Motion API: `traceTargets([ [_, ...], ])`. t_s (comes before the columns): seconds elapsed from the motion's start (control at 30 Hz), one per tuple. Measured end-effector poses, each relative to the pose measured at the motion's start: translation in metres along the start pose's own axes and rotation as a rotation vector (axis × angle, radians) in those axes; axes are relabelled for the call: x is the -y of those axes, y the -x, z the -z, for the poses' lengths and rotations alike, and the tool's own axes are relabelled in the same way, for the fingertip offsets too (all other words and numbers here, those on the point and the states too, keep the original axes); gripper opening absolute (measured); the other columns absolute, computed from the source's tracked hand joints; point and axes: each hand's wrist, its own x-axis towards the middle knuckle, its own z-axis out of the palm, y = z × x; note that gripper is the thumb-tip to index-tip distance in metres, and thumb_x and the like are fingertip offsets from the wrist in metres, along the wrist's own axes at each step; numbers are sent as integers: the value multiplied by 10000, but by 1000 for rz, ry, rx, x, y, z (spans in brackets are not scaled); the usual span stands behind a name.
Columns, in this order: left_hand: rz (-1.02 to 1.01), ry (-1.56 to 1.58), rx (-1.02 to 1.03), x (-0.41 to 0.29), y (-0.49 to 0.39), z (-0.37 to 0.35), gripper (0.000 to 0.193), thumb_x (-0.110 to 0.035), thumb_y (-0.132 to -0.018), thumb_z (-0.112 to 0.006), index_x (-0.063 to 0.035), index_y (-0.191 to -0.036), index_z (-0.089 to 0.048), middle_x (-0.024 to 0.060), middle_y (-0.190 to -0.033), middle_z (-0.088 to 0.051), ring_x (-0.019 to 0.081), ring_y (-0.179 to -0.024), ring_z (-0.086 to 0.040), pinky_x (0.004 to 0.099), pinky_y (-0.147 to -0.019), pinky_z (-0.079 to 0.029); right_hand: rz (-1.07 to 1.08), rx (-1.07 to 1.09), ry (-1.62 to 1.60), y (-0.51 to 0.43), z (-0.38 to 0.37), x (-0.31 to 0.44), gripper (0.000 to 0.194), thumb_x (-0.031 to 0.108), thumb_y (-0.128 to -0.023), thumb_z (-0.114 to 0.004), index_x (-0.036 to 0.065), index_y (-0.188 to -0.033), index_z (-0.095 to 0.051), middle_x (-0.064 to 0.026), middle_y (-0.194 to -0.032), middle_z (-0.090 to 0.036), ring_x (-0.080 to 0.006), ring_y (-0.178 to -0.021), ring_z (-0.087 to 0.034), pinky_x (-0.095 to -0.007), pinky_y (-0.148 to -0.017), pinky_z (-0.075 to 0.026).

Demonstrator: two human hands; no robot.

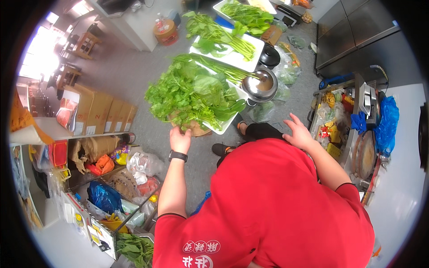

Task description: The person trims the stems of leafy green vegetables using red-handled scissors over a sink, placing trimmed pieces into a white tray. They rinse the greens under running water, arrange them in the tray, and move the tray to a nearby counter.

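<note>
My left hand (180, 139) reaches to the near edge of a pile of coriander (174, 88). Its fingertips are partly hidden at the leaves and a round brown surface (194, 129) beneath; whether they grip anything is unclear. Broad-leaved greens (207, 85) lie beside the coriander on a white tray (225, 126). Long-stemmed greens (231, 72) stretch along its far side. Held out near my right thigh, my right hand (298, 132) has its fingers apart and nothing in it. A steel pot with a shiny lid (259, 83) stands right of the tray.
Further off are another white tray (249, 63) with leafy stems and a black lid (269, 55). Bagged vegetables (288, 68) lie on the floor. Cardboard boxes (90, 107) and a cluttered shelf (100, 135) flank me on the left; a stocked counter (335, 114) runs along the right.
</note>
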Motion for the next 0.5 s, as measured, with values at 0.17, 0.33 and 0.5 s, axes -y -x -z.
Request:
traceTargets([
  [0.17, -138, -240, -41, -6, 30, 8, 494, -243, -824, -780, 31, -1199, -612, 248, -1299, -587, 419, -1176, -591, 467, -992, -513, -152, 162, 61, 18, -4, -40, 710, 312, -836, -748, 75, -1467, -524, -264, -1629, -305, -441, -1446, -405, -448, -1186, -377],
  [0.33, 110, -172, -60, 11, 65, -6, 642, -225, -832, -772, 42, -1371, -548, 261, -1378, -559, 408, -1303, -531, 448, -1112, -445, -50, 201, 95, -5, -6, -54, 690, 319, -838, -753, 58, -1442, -545, -266, -1602, -355, -434, -1412, -453, -450, -1166, -404],
  [0.5, 215, -220, -5, 29, 134, -45, 625, -228, -826, -774, 54, -1342, -560, 286, -1323, -586, 419, -1288, -538, 457, -1113, -439, 110, 135, -28, -27, -6, -93, 651, 309, -846, -748, 49, -1413, -562, -264, -1580, -385, -439, -1395, -465, -457, -1151, -417],
])
